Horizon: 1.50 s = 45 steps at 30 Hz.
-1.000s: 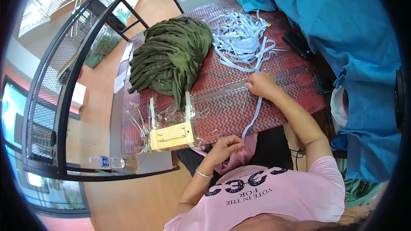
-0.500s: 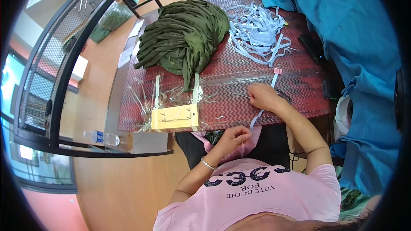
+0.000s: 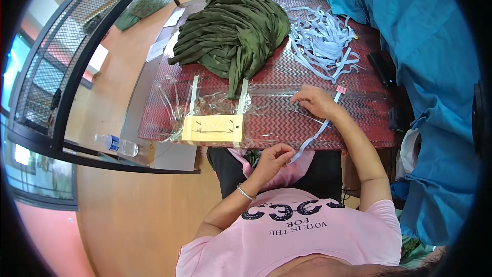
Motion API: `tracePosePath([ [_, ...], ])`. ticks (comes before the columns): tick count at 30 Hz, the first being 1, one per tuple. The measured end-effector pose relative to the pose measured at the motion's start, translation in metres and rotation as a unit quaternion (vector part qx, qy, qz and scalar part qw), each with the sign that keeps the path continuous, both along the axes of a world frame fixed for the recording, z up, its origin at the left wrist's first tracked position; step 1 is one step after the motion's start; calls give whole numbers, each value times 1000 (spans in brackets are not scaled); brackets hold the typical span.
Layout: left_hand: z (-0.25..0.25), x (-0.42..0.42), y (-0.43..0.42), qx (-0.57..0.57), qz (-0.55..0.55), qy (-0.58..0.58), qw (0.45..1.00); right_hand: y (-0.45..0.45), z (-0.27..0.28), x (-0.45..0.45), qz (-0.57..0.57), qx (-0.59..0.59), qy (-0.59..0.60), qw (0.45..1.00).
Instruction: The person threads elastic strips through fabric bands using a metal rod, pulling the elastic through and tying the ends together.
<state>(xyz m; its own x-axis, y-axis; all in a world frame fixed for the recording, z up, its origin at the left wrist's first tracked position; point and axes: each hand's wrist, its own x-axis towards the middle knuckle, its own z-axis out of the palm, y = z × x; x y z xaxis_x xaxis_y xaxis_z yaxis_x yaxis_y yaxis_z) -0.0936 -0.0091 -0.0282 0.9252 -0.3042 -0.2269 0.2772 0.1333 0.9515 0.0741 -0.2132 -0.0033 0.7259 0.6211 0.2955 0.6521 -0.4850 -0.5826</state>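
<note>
My left hand, with a bracelet on its wrist, is at the near table edge, thumb and fingers pinched on the lower end of a light blue fabric strip. That strip runs up past my right wrist to a pink clip on the table. My right hand is over the table left of the strip, fingers curled and pointing left. A thin, shiny, rod-like thing shows just below it; I cannot tell whether the fingers grip it. Beyond the clip lies a loose pile of light blue strips.
A heap of dark green fabric covers the far left of the red patterned table. A yellow board with metal pins is taped near the front edge. A black phone-like device lies at right beside blue cloth. A black mesh rack stands left.
My right hand has lifted slightly and its fingers have loosened. The strip, partly hidden before, now shows in a longer stretch. My left hand keeps its pinch; the whole view has shifted a little.
</note>
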Motion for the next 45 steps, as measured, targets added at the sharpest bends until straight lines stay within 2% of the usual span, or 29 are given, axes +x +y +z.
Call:
tracePosePath([
  [3,-2,0,-1,5,-10,-21,1000,12,15,2,102,-42,35,993],
  [6,1,-2,-1,7,-12,-24,1000,19,17,7,131,-73,19,989],
  [9,3,-3,4,8,-4,-11,1000,23,5,22,171,41,0,984],
  [10,4,-2,5,7,-2,-5,1000,24,8,21,131,77,107,983],
  [12,10,1,7,-15,23,-4,1000,23,21,15,44,147,314,937],
  [17,21,20,6,-53,73,3,996,28,55,-7,49,365,445,817],
  [20,30,36,3,-79,90,-4,993,28,58,-13,39,373,451,810],
  [21,33,42,3,-78,81,1,994,28,54,-13,48,385,473,791],
  [24,44,58,-3,-155,80,-25,984,35,48,-19,92,405,373,830],
  [27,47,68,-4,-191,61,-29,979,37,61,-27,84,281,229,928],
  [30,51,70,-1,-138,27,-24,990,36,67,-31,110,294,295,902],
  [33,49,73,3,-196,-4,-2,981,38,79,-42,58,366,406,835],
  [36,60,67,4,-266,-11,21,964,25,70,-34,66,407,457,788],
  [39,62,66,8,-269,-86,74,957,25,66,-35,138,308,337,879],
  [42,66,61,4,-272,-114,124,947,22,67,-37,220,263,323,882],
  [45,58,62,6,-291,-224,115,923,16,68,-38,238,251,374,861],
])
